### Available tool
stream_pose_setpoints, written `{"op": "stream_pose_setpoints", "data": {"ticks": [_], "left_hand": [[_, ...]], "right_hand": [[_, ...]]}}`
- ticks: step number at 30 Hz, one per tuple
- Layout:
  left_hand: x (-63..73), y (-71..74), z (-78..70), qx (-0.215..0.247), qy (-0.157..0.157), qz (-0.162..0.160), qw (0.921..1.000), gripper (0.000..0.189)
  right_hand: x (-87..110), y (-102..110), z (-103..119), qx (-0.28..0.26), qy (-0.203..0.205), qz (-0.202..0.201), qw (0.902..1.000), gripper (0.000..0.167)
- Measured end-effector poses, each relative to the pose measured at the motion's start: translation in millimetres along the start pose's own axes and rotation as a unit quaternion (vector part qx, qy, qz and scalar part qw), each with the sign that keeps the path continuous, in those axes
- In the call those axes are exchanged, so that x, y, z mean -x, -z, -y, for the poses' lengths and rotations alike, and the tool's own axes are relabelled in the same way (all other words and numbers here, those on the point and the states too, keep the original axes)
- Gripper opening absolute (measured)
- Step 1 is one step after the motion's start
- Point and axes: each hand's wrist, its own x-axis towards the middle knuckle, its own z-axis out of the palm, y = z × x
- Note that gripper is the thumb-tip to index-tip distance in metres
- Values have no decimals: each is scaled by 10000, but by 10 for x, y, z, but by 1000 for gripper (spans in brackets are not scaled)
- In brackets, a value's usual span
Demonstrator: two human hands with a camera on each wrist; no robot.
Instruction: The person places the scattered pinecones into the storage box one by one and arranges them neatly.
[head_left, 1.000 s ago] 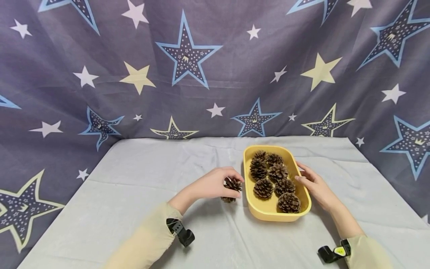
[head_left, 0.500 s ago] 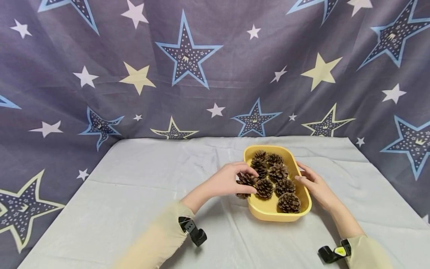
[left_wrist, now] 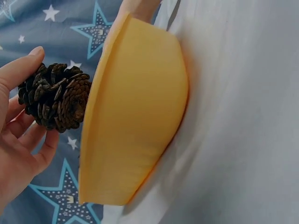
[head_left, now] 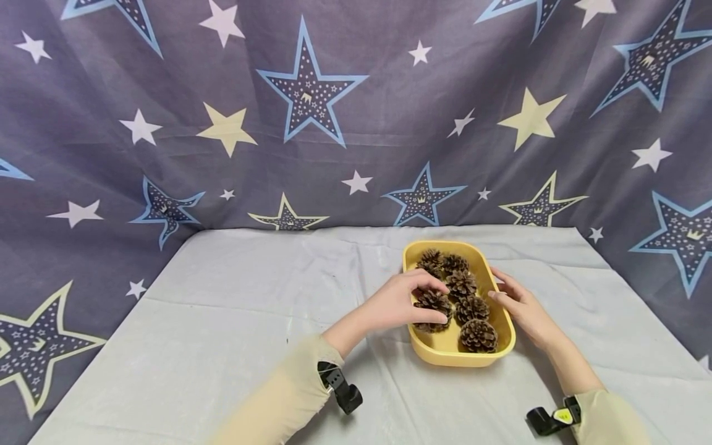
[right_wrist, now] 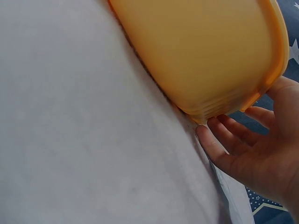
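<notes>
My left hand [head_left: 396, 303] grips a brown pine cone [left_wrist: 56, 95] between thumb and fingers, over the left side of a yellow plastic tub [head_left: 457, 358]. The left wrist view shows that cone level with the tub's rim, partly behind its wall. Several more pine cones, such as the front one [head_left: 478, 336], lie inside the tub; my left hand hides part of them. On the tub's right side my right hand [head_left: 525, 312] holds the rim, its thumb at the edge and its fingers against the outer wall [right_wrist: 210, 60].
A pale grey cloth [head_left: 233, 309] covers the table under the tub. Behind it hangs a dark curtain [head_left: 389, 123] printed with stars. A black camera mount sits on each wrist, the left one [head_left: 342, 388] close above the cloth.
My left hand has carried the pine cone rightward, from beside the tub across its left rim to above the inside. My right hand and the tub have stayed in place.
</notes>
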Motion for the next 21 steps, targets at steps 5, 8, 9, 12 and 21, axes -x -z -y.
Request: {"op": "stream_pose_setpoints", "data": {"ticks": [5,8,9,12,21], "left_hand": [[-9,-92,3,118,111,39,9999,41],[-2,-142,-7,106,159,109,9998,39],[2,-155,-14,56,166,152,9997,39],[1,-196,-19,-206,118,291,9993,38],[-9,-288,3,-905,-264,647,9934,41]], "right_hand": [[2,2,3,36,2,-5,10000,59],[2,4,0,16,-5,6,10000,58],[1,4,-2,14,-9,9,10000,58],[1,8,-7,13,-13,12,10000,58],[1,11,-10,165,-41,-44,9998,57]]}}
